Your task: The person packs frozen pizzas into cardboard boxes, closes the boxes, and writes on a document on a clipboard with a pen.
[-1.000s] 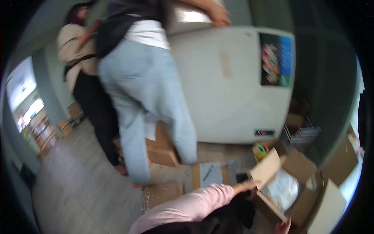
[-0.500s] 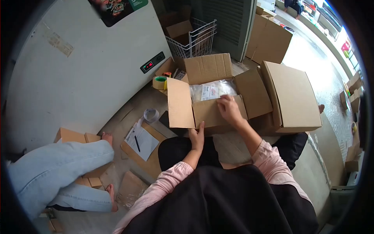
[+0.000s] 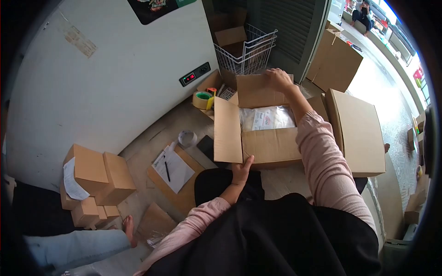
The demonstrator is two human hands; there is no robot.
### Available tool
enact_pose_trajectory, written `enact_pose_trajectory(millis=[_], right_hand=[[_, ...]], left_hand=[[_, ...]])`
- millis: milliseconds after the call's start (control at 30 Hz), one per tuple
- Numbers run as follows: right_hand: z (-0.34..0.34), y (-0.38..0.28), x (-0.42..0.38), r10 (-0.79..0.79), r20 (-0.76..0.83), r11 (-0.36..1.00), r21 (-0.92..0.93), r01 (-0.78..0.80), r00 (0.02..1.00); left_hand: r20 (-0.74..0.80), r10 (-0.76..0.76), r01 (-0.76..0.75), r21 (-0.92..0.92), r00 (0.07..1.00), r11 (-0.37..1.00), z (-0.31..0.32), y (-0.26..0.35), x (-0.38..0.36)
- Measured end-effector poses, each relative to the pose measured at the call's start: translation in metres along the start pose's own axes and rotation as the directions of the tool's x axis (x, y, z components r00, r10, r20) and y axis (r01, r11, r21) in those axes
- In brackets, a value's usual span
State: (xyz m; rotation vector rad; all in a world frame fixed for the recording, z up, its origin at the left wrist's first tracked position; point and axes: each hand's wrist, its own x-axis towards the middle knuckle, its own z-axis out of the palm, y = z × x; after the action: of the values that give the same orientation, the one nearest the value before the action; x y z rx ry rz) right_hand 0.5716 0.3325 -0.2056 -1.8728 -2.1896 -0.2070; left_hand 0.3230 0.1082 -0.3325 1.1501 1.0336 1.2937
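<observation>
An open cardboard box (image 3: 271, 146) stands in front of me, its flaps spread outward. Inside it lies a clear plastic package (image 3: 269, 118) with a white printed label. My left hand (image 3: 241, 173) holds the box's near left corner, thumb up against the cardboard and the other fingers hidden beneath. At the far side, my right hand (image 3: 279, 81) is on the top edge of the raised far flap (image 3: 258, 92), its fingers bent over it and partly blurred.
A closed box (image 3: 359, 129) stands at the right. Left of the open box are tape rolls (image 3: 202, 100), a clipboard with paper (image 3: 174, 170) and a pen. Small boxes (image 3: 90, 170) and a person's leg (image 3: 83, 246) are farther left. A wire basket (image 3: 244, 55) stands behind.
My right hand has moved from the near flap to the far flap. My left hand stays at the near left corner. The other person's upper leg has moved away, uncovering stacked boxes. The view has shifted.
</observation>
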Motion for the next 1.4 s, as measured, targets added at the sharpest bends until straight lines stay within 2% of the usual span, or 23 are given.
enact_pose_trajectory(millis=[100,133,167,233,267,300,367,433,500,567,633,667,700,733,800,833,900,933,1033,1100,1167,1233,1400], right_hand=[[-0.021,0.001,-0.03,-0.008,0.163,0.991,0.134,-0.014,0.987],[-0.023,-0.008,-0.048,-0.094,-0.001,0.995,0.04,0.094,0.996],[-0.038,-0.02,-0.064,-0.061,0.095,0.993,0.108,0.051,0.994],[-0.036,-0.034,-0.101,-0.081,-0.235,0.99,0.094,0.105,0.969],[-0.047,-0.055,-0.119,-0.102,-0.381,0.987,0.076,0.141,0.919],[-0.061,-0.078,-0.136,-0.126,-0.517,0.982,0.055,0.179,0.847],[-0.066,-0.099,-0.171,-0.136,-0.42,0.968,0.135,0.21,0.897],[-0.067,-0.092,-0.205,-0.067,0.152,0.963,0.269,0.024,0.986],[-0.111,-0.099,-0.226,0.073,0.238,0.954,0.268,-0.138,0.969],[-0.146,-0.098,-0.25,0.199,0.514,0.887,0.267,-0.376,0.835],[-0.155,-0.104,-0.273,0.184,0.602,0.906,0.202,-0.371,0.777],[-0.141,-0.106,-0.287,0.122,0.467,0.969,0.134,-0.207,0.876],[-0.129,-0.108,-0.298,0.028,0.331,0.998,0.037,-0.043,0.943],[-0.121,-0.111,-0.302,0.064,0.401,0.998,-0.026,-0.059,0.914],[-0.122,-0.115,-0.309,0.048,0.386,0.999,-0.031,-0.039,0.921],[-0.121,-0.116,-0.31,0.032,0.368,0.999,-0.021,-0.026,0.929],[-0.123,-0.11,-0.311,-0.039,0.349,0.999,-0.003,0.043,0.936],[-0.126,-0.107,-0.308,-0.093,0.405,0.995,0.0,0.102,0.91],[-0.096,-0.072,-0.291,-0.173,0.655,0.973,0.0,0.23,0.735],[-0.076,-0.056,-0.236,-0.282,0.883,0.957,0.227,0.183,0.376],[-0.102,-0.122,-0.159,-0.222,0.834,0.975,0.18,0.131,0.505],[-0.06,-0.137,-0.128,-0.499,0.579,0.862,0.256,0.437,0.645],[0.008,-0.151,-0.123,-0.671,0.452,0.737,0.317,0.597,0.588]], left_hand=[[0.04,-0.061,0.061,0.005,0.997,0.998,-0.003,0.004,-0.007],[0.078,-0.112,0.112,0.004,0.991,0.994,-0.004,0.007,-0.01],[0.081,-0.115,0.116,-0.012,0.99,0.993,-0.004,0.008,-0.018],[0.254,-0.064,-0.003,0.258,0.965,0.966,-0.006,0.011,-0.042],[0.35,0.113,-0.212,0.26,0.93,0.942,-0.006,0.017,-0.055],[0.34,0.109,-0.202,0.251,0.934,0.947,-0.007,0.025,-0.067],[0.616,0.127,-0.312,0.202,0.777,0.928,-0.02,0.043,-0.083],[0.411,0.253,-0.394,0.305,0.876,0.867,-0.038,0.078,-0.062],[0.176,0.43,-0.462,0.243,0.886,0.853,-0.05,0.11,-0.012],[0.109,0.397,-0.412,0.203,0.911,0.888,-0.055,0.129,0.039],[0.277,0.574,-0.637,0.373,0.771,0.675,-0.035,0.156,0.095],[0.372,0.65,-0.743,0.435,0.662,0.508,-0.022,0.157,0.124],[0.429,0.614,-0.734,0.534,0.663,0.419,-0.007,0.138,0.152],[0.478,0.569,-0.715,0.622,0.67,0.319,0.008,0.114,0.176],[0.466,0.125,-0.461,0.732,0.876,0.502,0.021,0.102,0.204],[0.458,0.133,-0.457,0.73,0.879,0.508,0.019,0.1,0.213],[0.512,-0.118,-0.362,0.734,0.851,0.575,0.014,0.116,0.218],[0.597,-0.162,-0.32,0.617,0.786,0.719,0.007,0.121,0.209],[0.576,0.034,-0.46,0.614,0.817,0.642,-0.03,0.115,0.174],[0.394,-0.257,0.065,0.439,0.882,0.896,-0.068,0.095,0.156],[0.292,-0.245,0.187,0.213,0.925,0.959,-0.085,0.077,0.136],[0.188,-0.254,0.265,-0.037,0.949,0.964,-0.095,0.06,0.124],[0.469,-0.076,0.145,-0.112,0.88,0.983,-0.115,0.031,0.154]])
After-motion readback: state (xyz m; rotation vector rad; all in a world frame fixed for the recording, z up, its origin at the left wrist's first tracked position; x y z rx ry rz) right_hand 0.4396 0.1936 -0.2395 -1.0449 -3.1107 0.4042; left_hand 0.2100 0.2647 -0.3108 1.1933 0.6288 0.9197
